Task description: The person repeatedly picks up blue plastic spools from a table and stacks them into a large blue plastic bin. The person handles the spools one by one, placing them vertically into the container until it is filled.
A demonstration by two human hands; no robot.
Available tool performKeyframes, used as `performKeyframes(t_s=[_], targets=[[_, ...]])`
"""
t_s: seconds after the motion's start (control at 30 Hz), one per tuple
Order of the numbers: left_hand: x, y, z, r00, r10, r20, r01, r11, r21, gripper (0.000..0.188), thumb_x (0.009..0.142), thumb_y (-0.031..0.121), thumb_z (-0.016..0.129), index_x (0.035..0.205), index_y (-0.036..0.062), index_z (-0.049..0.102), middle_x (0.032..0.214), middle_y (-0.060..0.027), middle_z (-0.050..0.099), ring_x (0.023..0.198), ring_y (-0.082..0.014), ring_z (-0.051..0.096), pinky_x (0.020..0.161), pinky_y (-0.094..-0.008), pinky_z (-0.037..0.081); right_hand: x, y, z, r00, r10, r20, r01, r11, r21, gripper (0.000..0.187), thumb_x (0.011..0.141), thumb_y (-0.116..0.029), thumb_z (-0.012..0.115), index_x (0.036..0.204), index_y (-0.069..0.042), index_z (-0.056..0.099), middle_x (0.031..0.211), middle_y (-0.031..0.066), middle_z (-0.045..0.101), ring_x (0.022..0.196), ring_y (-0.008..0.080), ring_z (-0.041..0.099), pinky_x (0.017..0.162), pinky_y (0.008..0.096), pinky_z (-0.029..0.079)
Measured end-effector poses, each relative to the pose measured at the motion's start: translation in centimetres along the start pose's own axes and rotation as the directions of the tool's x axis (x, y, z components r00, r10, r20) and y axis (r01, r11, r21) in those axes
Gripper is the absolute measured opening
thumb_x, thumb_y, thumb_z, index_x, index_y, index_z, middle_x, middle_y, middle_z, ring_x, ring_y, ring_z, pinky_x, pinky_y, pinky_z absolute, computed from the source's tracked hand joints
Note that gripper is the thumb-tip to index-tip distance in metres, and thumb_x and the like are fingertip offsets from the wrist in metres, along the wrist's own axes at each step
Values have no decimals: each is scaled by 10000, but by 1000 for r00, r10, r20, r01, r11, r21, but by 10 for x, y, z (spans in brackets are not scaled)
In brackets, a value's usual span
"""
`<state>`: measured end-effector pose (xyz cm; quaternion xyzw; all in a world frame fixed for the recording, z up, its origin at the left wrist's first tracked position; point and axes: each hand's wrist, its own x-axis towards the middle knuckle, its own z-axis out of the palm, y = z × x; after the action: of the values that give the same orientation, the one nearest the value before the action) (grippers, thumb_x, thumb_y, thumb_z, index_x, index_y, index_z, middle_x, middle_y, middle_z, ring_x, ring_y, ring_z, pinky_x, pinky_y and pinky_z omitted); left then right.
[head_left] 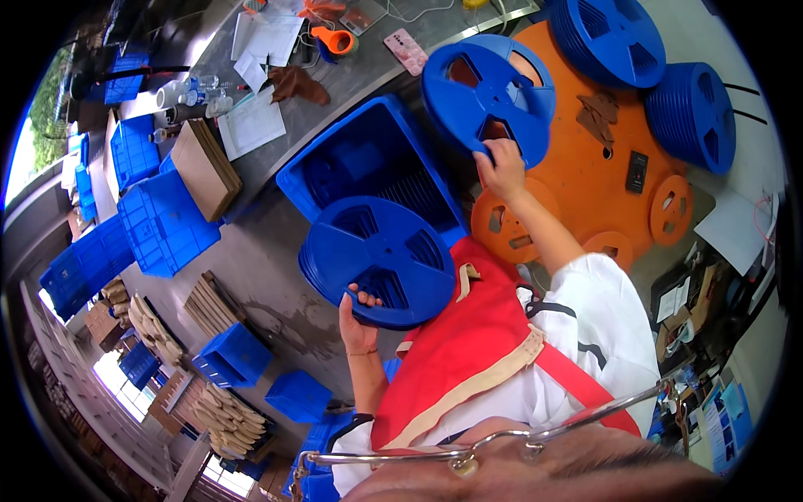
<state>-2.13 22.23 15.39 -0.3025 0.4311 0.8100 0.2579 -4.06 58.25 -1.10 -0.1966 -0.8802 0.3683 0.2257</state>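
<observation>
My left hand (360,320) curls its fingers into a cut-out of a stack of blue plastic reels (403,243), carried tilted against the red apron (468,335). With its fingers closed over the near rim, my right hand (503,170) grips a blue reel (488,92) at the edge of the orange round table (577,180). Another blue disc shows partly behind that reel. Just beyond the left-hand stack stands an open blue bin (288,178), with more blue reels visible inside.
Two more stacks of blue reels (609,42) stand at the orange table's far right. Brown gloves (597,117) lie on its top. A grey workbench (355,79) holds papers, a phone (406,51) and an orange tape roll (335,40). Blue crates (167,222) and cardboard (203,171) stand left.
</observation>
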Motion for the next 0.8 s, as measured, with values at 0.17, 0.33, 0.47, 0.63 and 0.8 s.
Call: performKeyframes(t_s=[0.17,0.33,0.47,0.63,0.8], targets=[[12,-6,3,998,-34,-53,36,999,29,275,905,251,503,1110,70,522,990,-52,587,898,-179,572,776,-337,485,7,-33,-71,776,628,54,-396,419,817,261,899,-287,461,847,-45,543,730,62,535,599,171,522,527,301,446],[27,-9,12,1000,-2,0,2,998,68,386,891,345,522,1155,64,511,1132,-86,568,1024,-209,552,807,-340,485,-3,-33,-71,485,650,585,-529,-315,788,339,937,-345,330,854,-69,508,658,36,489,533,140,466,472,265,391],[29,-12,15,990,23,136,-25,1000,12,559,823,444,563,1219,65,454,1234,-87,507,1090,-212,511,857,-349,459,-35,-27,-49,338,471,815,-631,-529,568,299,920,-324,356,849,-78,509,645,29,484,503,130,453,463,267,386],[26,2,30,997,30,-73,-22,995,102,336,771,107,653,1050,37,480,877,-84,547,832,-225,559,794,-357,473,-41,-30,-19,211,570,794,-920,-159,359,359,904,-363,412,905,-39,566,679,36,536,513,125,484,487,269,417],[22,-4,29,993,23,-113,-9,993,121,319,746,19,606,1039,36,480,890,-85,550,851,-224,563,793,-362,474,-44,78,61,752,494,436,-564,825,37,379,859,-335,523,1097,-41,548,962,98,592,828,201,571,782,326,448]])
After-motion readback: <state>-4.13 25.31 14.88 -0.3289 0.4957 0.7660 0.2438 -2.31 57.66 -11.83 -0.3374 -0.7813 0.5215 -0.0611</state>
